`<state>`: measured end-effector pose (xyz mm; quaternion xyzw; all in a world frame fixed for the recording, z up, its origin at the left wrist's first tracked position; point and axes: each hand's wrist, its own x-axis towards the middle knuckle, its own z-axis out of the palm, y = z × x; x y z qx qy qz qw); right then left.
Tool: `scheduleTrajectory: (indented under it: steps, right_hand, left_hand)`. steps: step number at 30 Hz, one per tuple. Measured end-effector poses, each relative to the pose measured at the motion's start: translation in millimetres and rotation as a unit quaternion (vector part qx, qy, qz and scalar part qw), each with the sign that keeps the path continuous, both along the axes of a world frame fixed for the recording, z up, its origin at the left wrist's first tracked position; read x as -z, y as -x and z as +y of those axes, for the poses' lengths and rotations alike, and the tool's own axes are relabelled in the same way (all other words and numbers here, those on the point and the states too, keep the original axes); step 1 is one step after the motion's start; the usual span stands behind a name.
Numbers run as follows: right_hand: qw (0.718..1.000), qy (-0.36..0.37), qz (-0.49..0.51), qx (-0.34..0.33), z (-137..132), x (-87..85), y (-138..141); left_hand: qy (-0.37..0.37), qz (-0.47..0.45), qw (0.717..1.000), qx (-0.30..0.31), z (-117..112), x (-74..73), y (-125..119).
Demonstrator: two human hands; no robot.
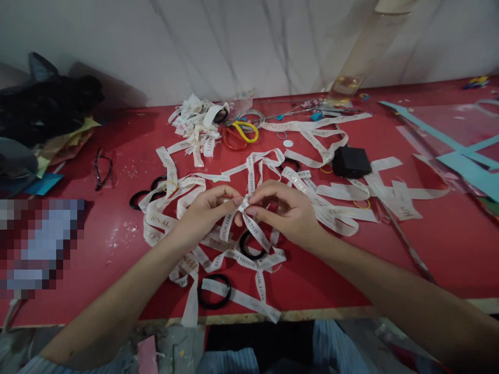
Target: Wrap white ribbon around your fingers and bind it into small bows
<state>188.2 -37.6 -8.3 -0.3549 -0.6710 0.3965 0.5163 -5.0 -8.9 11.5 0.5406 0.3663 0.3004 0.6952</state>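
A narrow white ribbon (252, 224) printed with dark lettering is pinched between both hands, with a small knot or fold at the fingertips. My left hand (212, 209) grips it from the left with thumb and forefinger. From the right, my right hand (288, 212) pinches the same spot, the fingertips of both hands nearly touching. Ribbon tails hang below onto the red table. Just under the hands lies a black ring (252, 246), partly covered by ribbon. Closer to the front edge, another black ring (214, 292) rests around a ribbon end.
Tangled printed ribbons (329, 210) spread across the red table (113, 270). A black box (351, 161) stands at right. Yellow-handled scissors (246, 132) lie behind the hands, near a ribbon heap (198, 122). Glasses (103, 169) are at left, a clear container (351, 78) at the back wall.
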Motion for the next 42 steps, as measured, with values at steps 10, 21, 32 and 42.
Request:
scheduleTrajectory:
  steps: [10, 21, 32, 42]
  right_hand:
    - [0.997, -0.034, -0.062, 0.026, -1, -3.7, 2]
    - [0.995, 0.036, -0.093, -0.007, 0, -3.0, 1]
    - [0.967, 0.230, -0.009, -0.107, 5, -5.6, -2]
    - [0.974, 0.205, 0.091, -0.043, 9, 2.0, -1]
  left_hand:
    - [-0.005, 0.031, 0.999, -0.009, 1, 0.8, 3]
    - [-0.081, 0.118, 0.990, -0.005, -1, 0.4, 1]
    - [-0.122, 0.114, 0.986, 0.008, 10, -0.3, 9]
    - [-0.108, 0.094, 0.990, -0.002, 8, -5.1, 10]
